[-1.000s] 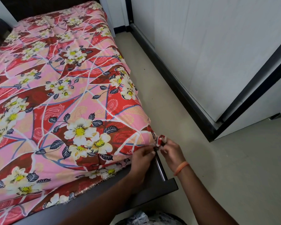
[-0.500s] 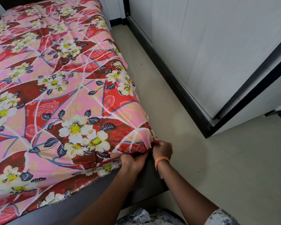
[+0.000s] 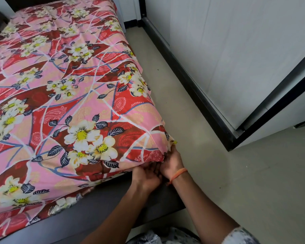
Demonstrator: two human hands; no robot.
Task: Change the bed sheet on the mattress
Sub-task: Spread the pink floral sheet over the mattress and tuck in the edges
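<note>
A: What fills most of the view?

B: A bed, seen from above and from its foot end. A bed sheet (image 3: 63,95) in pink and red, printed with white and yellow flowers and dark leaves, is spread across the whole mattress (image 3: 102,173) and drapes over its near edge. Below that edge runs the dark grey bed frame (image 3: 88,213).

A: And around the bed?

B: A pale beige floor (image 3: 227,182) lies to the right. Beyond it stands a white sliding door (image 3: 236,55) in a black frame.

A: Where are the hands?

B: Both are at the near right corner of the mattress, touching each other. The left hand (image 3: 146,175) is under the sheet's hanging edge, its fingers hidden behind the cloth, so I cannot tell if they grip it. The right hand (image 3: 172,162) is pressed against the corner just beside it; its fingertips also vanish into the fabric, so its grip is unclear too.

A: Anything smaller?

B: An orange band (image 3: 179,174) circles the right wrist. A patterned grey-and-white sleeve (image 3: 239,235) shows at the bottom edge.
</note>
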